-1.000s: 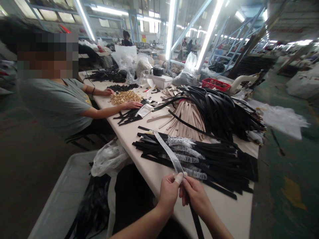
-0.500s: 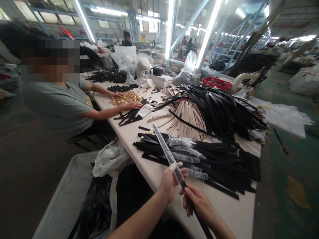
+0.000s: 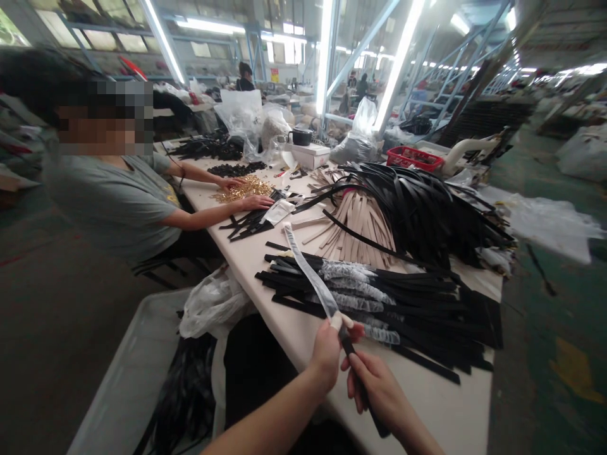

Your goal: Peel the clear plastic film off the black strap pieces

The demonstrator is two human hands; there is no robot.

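A long black strap (image 3: 348,346) runs between my two hands, its upper part inside a clear plastic sleeve (image 3: 308,275) that reaches out over the table. My left hand (image 3: 328,354) is closed around the sleeve near its lower end, with pale covers on the thumb and a fingertip. Just below it, my right hand (image 3: 372,384) pinches the bare strap, whose lower end sticks out beneath the palm. Beyond my hands lies a pile of black straps (image 3: 422,316), several with crinkled clear plastic sleeves (image 3: 353,298) around them.
A co-worker (image 3: 118,202) sits at the left, hands by gold metal pieces (image 3: 253,186) and black straps. Beige strips (image 3: 360,221) and a heap of black straps (image 3: 417,202) cover the far right. A grey bin (image 3: 128,360) with plastic bags stands beside the table (image 3: 303,341).
The sleeve's lower end has moved up from near my right hand to my left fingers, baring more strap between them. The strap's lower end now shows below my right hand.
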